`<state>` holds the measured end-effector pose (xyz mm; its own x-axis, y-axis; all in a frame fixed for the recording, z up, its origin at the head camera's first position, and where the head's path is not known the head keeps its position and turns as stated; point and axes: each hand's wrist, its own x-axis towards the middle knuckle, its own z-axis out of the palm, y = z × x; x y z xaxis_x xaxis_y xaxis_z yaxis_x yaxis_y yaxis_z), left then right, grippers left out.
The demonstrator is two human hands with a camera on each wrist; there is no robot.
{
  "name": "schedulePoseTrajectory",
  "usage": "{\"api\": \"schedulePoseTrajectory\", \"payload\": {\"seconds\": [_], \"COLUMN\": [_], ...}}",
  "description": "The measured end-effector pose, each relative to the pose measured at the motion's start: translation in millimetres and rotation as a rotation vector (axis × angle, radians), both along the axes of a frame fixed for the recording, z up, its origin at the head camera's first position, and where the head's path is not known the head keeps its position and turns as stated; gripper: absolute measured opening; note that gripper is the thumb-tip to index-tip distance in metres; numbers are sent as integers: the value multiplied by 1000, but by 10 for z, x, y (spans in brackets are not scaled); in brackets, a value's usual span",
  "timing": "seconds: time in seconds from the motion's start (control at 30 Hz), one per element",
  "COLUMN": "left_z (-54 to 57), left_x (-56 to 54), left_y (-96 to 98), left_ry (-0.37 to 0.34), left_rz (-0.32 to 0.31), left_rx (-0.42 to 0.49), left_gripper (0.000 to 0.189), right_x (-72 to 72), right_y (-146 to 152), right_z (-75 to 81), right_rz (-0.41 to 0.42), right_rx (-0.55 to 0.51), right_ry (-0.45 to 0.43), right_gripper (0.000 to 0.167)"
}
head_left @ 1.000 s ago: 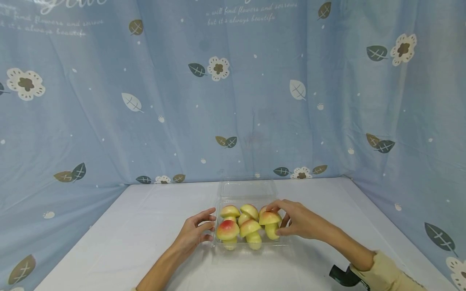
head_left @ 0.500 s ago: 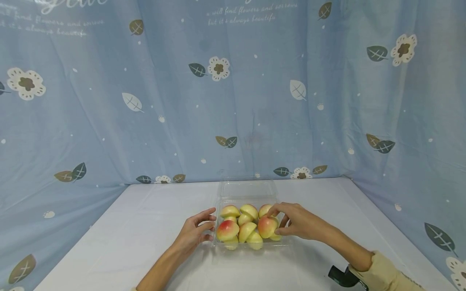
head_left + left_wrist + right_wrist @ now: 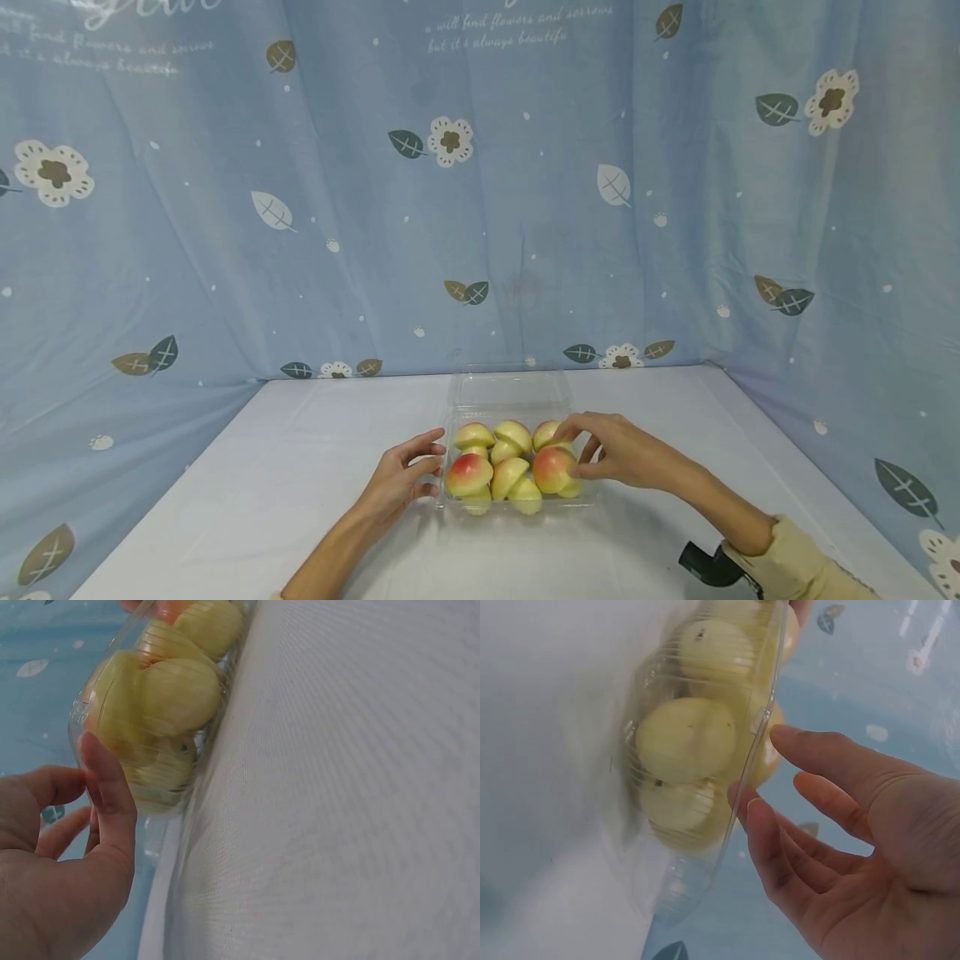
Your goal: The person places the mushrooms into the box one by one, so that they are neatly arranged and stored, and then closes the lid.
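A clear plastic clamshell box (image 3: 457, 502) holds several yellow-green mushroom-shaped pieces with red-blushed caps, packed in two rows. At its left side, my left hand (image 3: 393, 479) touches the rim with spread fingers; the left wrist view shows the thumb (image 3: 109, 787) against the clear wall. Over the front right corner, my right hand (image 3: 618, 454) holds the cap of a mushroom-shaped piece (image 3: 551, 471) between thumb and index finger. In the right wrist view, the thumb (image 3: 810, 750) meets that cap above the rim. The cap hides most of its stem in the head view.
The box's lid (image 3: 510, 389) is raised back toward the curtain. White cloth covers the table (image 3: 322, 467). A blue patterned curtain (image 3: 525, 208) encloses the back and sides. A dark curved object (image 3: 708, 567) lies beside the right sleeve.
The right front piece has tipped so its red cap faces me and its stem is mostly covered. The front middle piece has tilted. My right hand shifted slightly; the left stayed still.
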<state>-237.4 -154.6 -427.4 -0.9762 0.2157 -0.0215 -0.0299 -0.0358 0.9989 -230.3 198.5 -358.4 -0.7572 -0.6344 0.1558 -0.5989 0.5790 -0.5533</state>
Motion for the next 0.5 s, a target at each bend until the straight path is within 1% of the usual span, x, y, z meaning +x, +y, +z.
{"api": "schedulePoseTrajectory", "payload": {"seconds": [0.3,0.5], "left_z": [-11,-15], "left_x": [-3,-22], "left_y": [-8,-16], "left_ry": [-6,-7], "left_rz": [3,-3], "left_rx": [-1,-2], "left_gripper": [57,57], "right_x": [-21,-58], "right_y": [28,90], "right_z": [8,32], "right_rz": [-11,-15], "right_rx": [4,-27], "right_ry": [20,42], "right_gripper": [41,44]}}
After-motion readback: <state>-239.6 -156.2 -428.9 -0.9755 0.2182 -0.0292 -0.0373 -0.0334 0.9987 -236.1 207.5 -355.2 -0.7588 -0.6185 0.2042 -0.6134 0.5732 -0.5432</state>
